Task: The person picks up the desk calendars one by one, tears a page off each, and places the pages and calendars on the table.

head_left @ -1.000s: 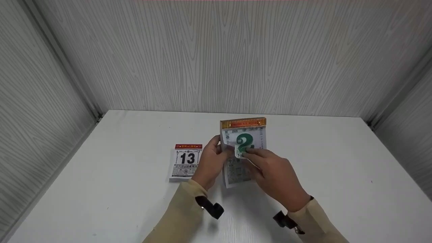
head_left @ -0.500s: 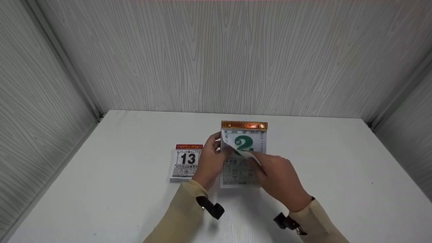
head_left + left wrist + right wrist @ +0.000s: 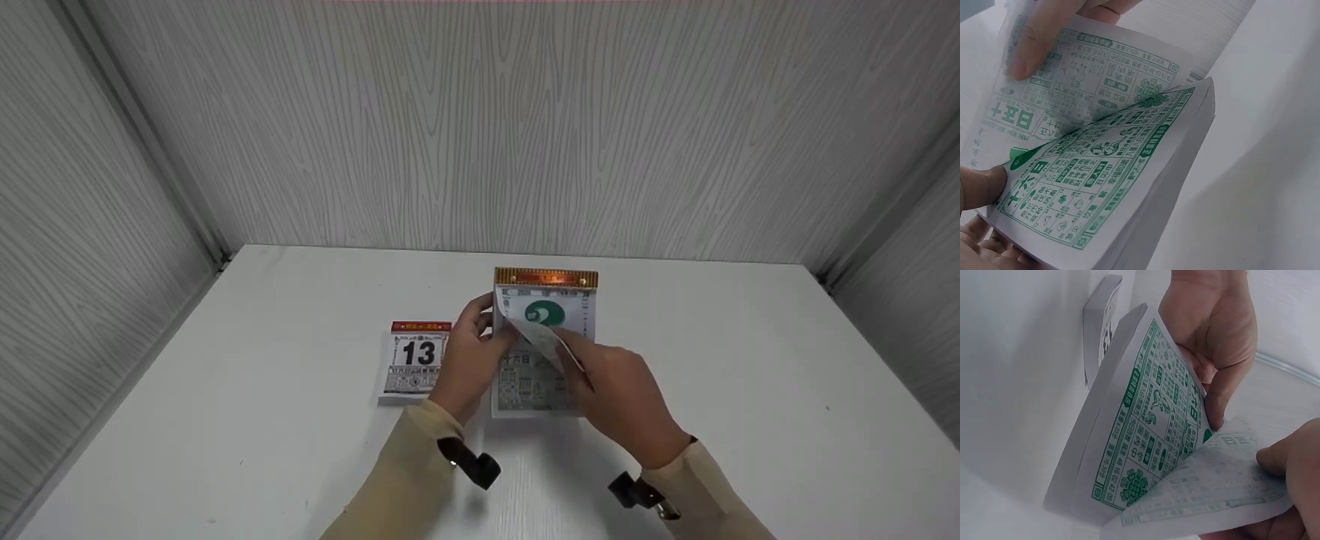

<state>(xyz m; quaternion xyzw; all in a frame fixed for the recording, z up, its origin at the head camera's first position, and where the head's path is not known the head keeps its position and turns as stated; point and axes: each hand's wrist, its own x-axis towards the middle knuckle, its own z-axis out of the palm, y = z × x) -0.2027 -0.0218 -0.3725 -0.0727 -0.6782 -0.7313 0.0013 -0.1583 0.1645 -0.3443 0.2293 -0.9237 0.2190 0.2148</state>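
A tear-off calendar (image 3: 532, 394) with an orange header stands tilted in front of me in the head view. My left hand (image 3: 466, 360) grips its left edge, thumb on the front page and fingers behind the pad. Between thumb and fingers, my right hand (image 3: 622, 394) pinches the top sheet (image 3: 544, 341), which is lifted at its bottom and bent upward across a large green number. Under the raised sheet (image 3: 1095, 79), the left wrist view shows another green-printed page (image 3: 1095, 169). In the right wrist view, the left thumb presses that page (image 3: 1151, 416) near the sheet's fold.
A smaller calendar (image 3: 416, 375) with a red header and a black 13 lies left of my left hand on the white table (image 3: 262, 420). Behind rises a wood-grain panel (image 3: 480, 135), with side panels left and right.
The top sheet, earlier only starting to lift, is now bent further up, covering more of the green 2. The calendar has turned to face more squarely forward. Both hands stay nearly in place.
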